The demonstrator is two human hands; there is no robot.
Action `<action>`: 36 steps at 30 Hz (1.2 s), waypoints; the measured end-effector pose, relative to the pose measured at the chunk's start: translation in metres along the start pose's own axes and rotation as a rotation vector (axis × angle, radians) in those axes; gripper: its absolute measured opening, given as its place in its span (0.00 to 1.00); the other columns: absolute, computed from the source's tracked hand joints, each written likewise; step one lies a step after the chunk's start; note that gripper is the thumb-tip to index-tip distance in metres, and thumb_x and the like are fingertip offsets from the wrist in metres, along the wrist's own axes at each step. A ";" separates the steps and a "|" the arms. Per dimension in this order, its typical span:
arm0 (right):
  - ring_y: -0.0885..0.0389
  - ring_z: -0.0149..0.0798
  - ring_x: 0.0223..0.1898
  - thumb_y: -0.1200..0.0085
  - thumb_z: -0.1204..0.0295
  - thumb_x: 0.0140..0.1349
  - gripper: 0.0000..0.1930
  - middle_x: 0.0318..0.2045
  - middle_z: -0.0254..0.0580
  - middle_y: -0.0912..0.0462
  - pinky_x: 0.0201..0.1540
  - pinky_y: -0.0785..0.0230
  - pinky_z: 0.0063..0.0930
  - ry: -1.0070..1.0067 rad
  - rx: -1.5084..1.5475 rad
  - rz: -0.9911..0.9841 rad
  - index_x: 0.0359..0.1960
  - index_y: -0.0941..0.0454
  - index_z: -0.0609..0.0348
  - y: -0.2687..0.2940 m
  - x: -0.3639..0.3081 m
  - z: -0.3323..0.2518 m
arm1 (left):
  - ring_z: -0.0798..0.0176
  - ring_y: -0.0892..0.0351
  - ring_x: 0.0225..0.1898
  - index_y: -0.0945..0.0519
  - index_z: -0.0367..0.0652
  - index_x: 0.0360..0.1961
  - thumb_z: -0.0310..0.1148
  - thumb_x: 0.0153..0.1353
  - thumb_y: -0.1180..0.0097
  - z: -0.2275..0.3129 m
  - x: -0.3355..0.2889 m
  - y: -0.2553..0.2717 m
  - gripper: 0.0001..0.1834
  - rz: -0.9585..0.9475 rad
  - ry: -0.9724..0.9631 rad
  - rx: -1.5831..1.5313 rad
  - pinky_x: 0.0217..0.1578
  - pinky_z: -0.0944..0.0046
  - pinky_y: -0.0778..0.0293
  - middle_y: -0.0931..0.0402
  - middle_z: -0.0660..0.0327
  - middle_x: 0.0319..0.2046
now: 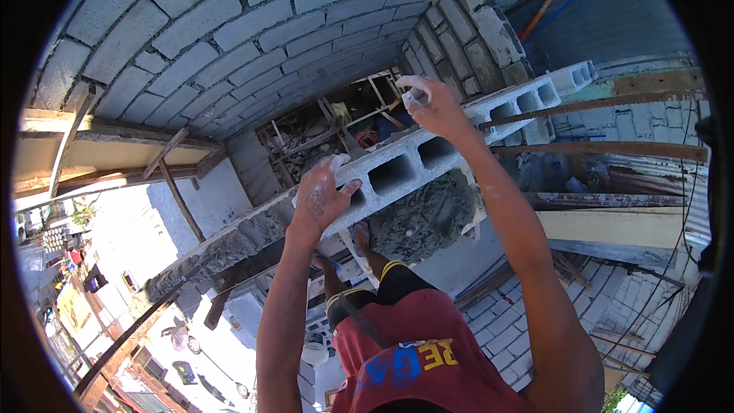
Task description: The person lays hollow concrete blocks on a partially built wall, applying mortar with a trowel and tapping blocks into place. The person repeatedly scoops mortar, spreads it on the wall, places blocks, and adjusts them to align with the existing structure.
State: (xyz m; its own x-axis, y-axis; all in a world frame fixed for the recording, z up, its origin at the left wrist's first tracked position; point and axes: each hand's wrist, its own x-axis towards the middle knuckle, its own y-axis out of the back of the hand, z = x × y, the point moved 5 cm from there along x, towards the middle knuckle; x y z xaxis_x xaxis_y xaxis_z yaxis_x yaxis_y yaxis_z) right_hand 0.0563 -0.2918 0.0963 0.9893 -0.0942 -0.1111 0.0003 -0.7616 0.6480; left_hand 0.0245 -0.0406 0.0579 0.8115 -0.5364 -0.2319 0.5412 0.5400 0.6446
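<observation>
Rough matt concrete block, lumpy mortar, matt cloth shirt

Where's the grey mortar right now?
In the head view, the grey mortar shows just right of centre, directly below the hollow block at the left hand and above the black shorts.

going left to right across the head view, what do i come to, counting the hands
Wooden strut → left hand → right hand → orange pole. The hollow block overlaps both hands' span, so it is left out.
</observation>
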 end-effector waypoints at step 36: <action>0.18 0.36 0.37 0.45 0.84 0.52 0.11 0.35 0.44 0.18 0.42 0.27 0.26 -0.802 0.864 1.319 0.38 0.21 0.66 -0.273 -0.208 0.253 | 0.47 0.20 0.42 0.24 0.24 0.43 0.42 0.44 0.39 0.048 0.121 -0.131 0.31 -0.671 -0.047 0.722 0.45 0.55 0.28 0.20 0.41 0.38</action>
State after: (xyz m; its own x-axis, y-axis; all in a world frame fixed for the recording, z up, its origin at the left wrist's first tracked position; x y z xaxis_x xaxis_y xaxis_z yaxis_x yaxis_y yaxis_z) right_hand -0.1865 -0.2262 -0.2484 -0.0400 -0.9276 -0.3715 -0.9962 0.0084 0.0862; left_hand 0.0411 -0.2078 -0.0195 0.3674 -0.6205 -0.6928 0.6088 -0.4026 0.6835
